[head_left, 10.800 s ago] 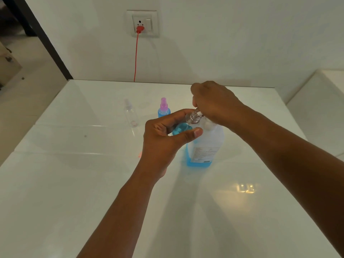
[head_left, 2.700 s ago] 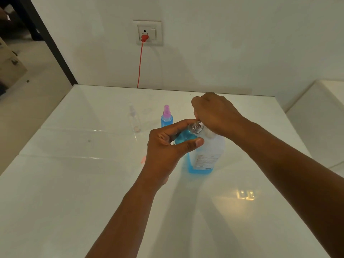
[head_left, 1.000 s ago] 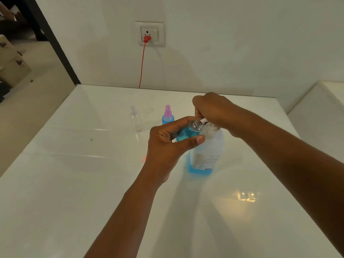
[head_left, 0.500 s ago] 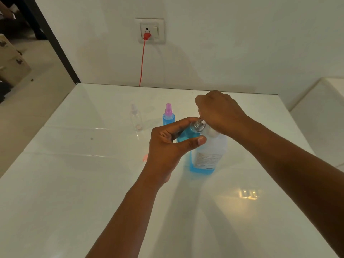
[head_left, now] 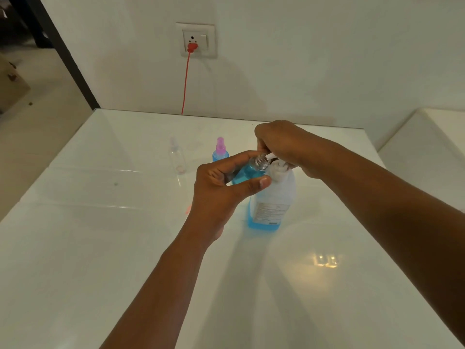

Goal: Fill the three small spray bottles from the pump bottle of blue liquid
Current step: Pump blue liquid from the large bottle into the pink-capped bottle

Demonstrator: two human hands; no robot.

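Note:
The pump bottle (head_left: 273, 202) stands mid-table with a low band of blue liquid at its bottom. My right hand (head_left: 281, 144) covers and grips its white pump head from above. My left hand (head_left: 221, 190) holds an uncapped small spray bottle (head_left: 249, 171), tilted, nearly full of blue, its open neck at the white spout. Behind it stands a small bottle (head_left: 220, 151) full of blue liquid with a pink spray cap. Further left an empty clear small bottle (head_left: 177, 157) stands upright.
The white glossy table (head_left: 100, 248) meets a white wall at the back. A red cord (head_left: 186, 81) hangs from a wall socket down behind the table. A small pink thing (head_left: 188, 210) lies on the table beside my left wrist. A white surface (head_left: 427, 147) sits at right.
My right hand has been bobbing on the pump head, up and down. The blue level in the held small bottle is higher than in the oldest frame. The other bottles stayed put.

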